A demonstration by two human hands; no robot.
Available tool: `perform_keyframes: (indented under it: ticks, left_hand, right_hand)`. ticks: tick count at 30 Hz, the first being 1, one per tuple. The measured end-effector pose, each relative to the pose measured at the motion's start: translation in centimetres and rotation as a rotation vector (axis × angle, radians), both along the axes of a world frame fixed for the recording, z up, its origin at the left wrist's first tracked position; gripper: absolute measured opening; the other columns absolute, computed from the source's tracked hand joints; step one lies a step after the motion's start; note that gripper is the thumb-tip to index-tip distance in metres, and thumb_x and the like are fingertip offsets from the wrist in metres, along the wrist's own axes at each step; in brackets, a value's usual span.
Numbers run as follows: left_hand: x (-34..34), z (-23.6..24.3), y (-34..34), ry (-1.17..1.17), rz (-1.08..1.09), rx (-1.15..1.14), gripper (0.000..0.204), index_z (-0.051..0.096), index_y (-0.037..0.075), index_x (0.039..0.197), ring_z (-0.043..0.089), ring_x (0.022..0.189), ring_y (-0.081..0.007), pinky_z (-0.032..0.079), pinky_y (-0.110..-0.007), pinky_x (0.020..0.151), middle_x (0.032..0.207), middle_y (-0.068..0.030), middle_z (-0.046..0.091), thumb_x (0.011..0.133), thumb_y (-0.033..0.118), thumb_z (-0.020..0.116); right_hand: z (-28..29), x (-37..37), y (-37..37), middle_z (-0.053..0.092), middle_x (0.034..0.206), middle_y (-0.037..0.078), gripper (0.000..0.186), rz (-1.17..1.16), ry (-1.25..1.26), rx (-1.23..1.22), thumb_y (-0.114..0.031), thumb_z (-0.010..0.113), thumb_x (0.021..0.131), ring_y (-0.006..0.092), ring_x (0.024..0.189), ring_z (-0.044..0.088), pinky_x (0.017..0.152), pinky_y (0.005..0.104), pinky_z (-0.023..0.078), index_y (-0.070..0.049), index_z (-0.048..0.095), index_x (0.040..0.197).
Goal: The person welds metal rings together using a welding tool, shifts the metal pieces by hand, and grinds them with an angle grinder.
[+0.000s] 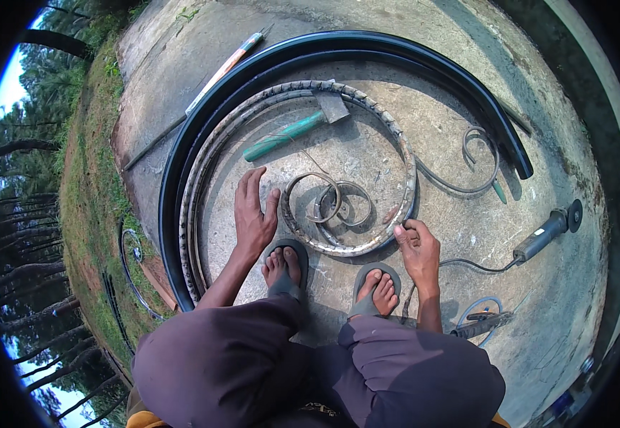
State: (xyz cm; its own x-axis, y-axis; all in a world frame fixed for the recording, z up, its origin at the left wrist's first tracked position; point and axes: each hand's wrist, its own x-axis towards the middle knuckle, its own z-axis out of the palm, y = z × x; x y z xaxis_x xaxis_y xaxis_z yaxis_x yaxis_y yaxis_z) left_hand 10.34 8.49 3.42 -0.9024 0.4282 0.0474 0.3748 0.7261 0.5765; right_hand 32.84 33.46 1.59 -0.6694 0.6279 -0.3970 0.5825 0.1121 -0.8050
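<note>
Concrete slab [467, 64] outdoors: left hand [253, 217] lies flat, fingers spread, at nine o'clock of the patterned metal scroll [367, 100]; right hand [418, 246] pinches its rim at three. Springy strip might slip and snap back.

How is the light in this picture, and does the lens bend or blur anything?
Head view: bright daylight on the concrete slab, with soft shadows under the hammer and left hand; the fisheye lens curves the slab edge and trees toward the rim; corners are black; the centre, with the right hand, looks sharp.

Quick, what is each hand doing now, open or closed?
Left hand: open, flat on the concrete, holding nothing.
Right hand: closed, gripping the metal scroll.
</note>
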Motion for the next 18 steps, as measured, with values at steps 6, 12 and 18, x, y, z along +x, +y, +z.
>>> perform_keyframes:
  ticks: [6,12,18]
  left_hand:
    - [-7.4,-1.0,6.3,0.254,-0.315,-0.131,0.046,0.058,0.009,0.137,0.054,0.126,-0.0364,0.040,-0.049,0.109,0.137,-0.0157,0.057,0.097,0.031,0.066]
    - [-6.6,-1.3,6.0,0.175,-0.149,0.023,0.042,0.060,0.002,0.125,0.058,0.108,-0.0363,0.044,-0.048,0.096,0.115,-0.0169,0.062,0.099,0.036,0.064]
    - [0.7,-3.2,2.4,-0.268,0.062,0.070,0.054,0.058,0.000,0.121,0.066,0.099,-0.0289,0.052,-0.042,0.087,0.108,-0.0185,0.065,0.097,0.047,0.068]
  right_hand:
    - [-1.1,-0.6,-2.0,0.070,0.082,0.010,0.054,-0.162,0.048,0.037,-0.044,0.076,0.093,0.0185,0.068,0.066,0.063,0.0346,0.053,0.002,0.065,0.120]
    - [-2.7,-0.6,-1.0,0.067,0.110,0.016,0.071,-0.262,-0.008,0.147,-0.052,0.075,0.091,0.0241,0.096,0.066,0.078,0.0369,0.055,0.002,0.058,0.134]
    - [-5.3,0.5,0.0,0.066,0.120,0.021,0.086,-0.279,0.029,-0.118,-0.054,0.078,0.088,0.0265,0.108,0.065,0.090,0.0369,0.054,0.006,0.050,0.144]
